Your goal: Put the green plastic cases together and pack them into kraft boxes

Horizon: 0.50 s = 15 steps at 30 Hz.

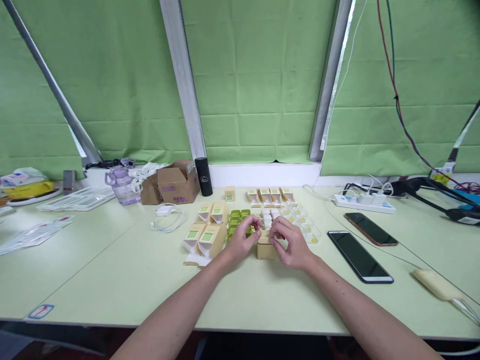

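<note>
A small tan box (264,250) stands on the pale green table (123,280), and both my hands meet over it. My left hand (243,241) pinches at the top of the box with curled fingers. My right hand (289,243) grips its right side and top edge. Just behind my fingers lie several small green trays (237,218) and white pieces (267,218). To the left lie tan boxes with green labels (204,239), their flaps open. A row of similar small boxes (270,195) stands further back, with clear plastic shells (305,223) to the right.
Two phones (359,256) (370,228) lie to the right, with a power strip (363,202) and cables behind. A beige mouse (435,284) rests near the right edge. At back left stand cardboard boxes (175,184), a black cylinder (203,176), a purple bottle (122,186) and a white cable (168,218).
</note>
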Tool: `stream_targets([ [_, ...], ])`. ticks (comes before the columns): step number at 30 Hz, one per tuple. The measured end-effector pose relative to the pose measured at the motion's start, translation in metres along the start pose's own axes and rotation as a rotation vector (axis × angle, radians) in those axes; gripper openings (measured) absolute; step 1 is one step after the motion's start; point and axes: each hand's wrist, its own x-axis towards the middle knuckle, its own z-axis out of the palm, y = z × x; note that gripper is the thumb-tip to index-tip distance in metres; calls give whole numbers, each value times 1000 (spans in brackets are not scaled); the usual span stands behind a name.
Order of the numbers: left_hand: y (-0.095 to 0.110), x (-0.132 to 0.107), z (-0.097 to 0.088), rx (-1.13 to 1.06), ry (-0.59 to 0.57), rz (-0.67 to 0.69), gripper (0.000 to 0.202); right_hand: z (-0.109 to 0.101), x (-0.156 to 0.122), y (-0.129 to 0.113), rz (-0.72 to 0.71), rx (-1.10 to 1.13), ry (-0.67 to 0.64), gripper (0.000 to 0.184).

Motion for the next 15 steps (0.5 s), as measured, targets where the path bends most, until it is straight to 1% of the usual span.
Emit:
stream_targets([
  [4,1,0,0,15,-4,3,16,0,0,1,-31,-1,-10,21],
  [11,0,0,0,42,-4,19,15,0,0,1,4,-27,-27,18],
  [15,0,-1,0,50,1,11,14,1,0,2,-13,-42,-20,19],
])
